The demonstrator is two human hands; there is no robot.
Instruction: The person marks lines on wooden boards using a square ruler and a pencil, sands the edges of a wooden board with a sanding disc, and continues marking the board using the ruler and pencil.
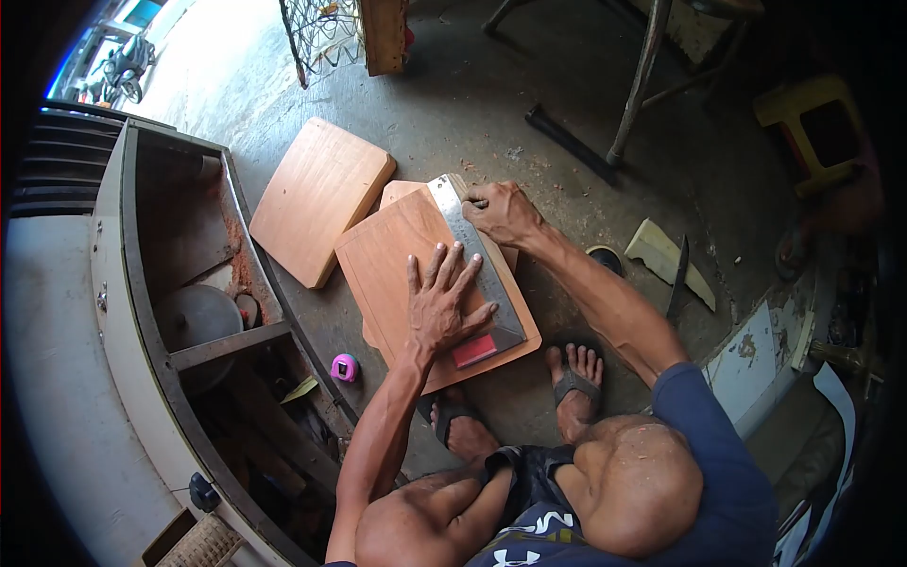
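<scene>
My left hand (444,300) lies flat with fingers spread, pressing on a flat steel square (487,283) with a red patch near its close end. The square lies along the right side of a wooden board (387,250) with a thin line running near its edges. My right hand (505,214) is closed at the far end of the square, by the board's far right corner. Its thumb and fingers pinch together; whatever they hold is hidden. Under the board, another wooden piece (402,192) shows at the far edge. A second thick board (321,194) rests to the left.
On the floor, a pink tape measure (345,368) sits beside an open metal cabinet (227,352). To the right lie a dark bar (571,144), a pale offcut (661,253) and a dark blade (678,276). Stool legs (642,85) stand farther back. My sandalled feet flank the board's near corner.
</scene>
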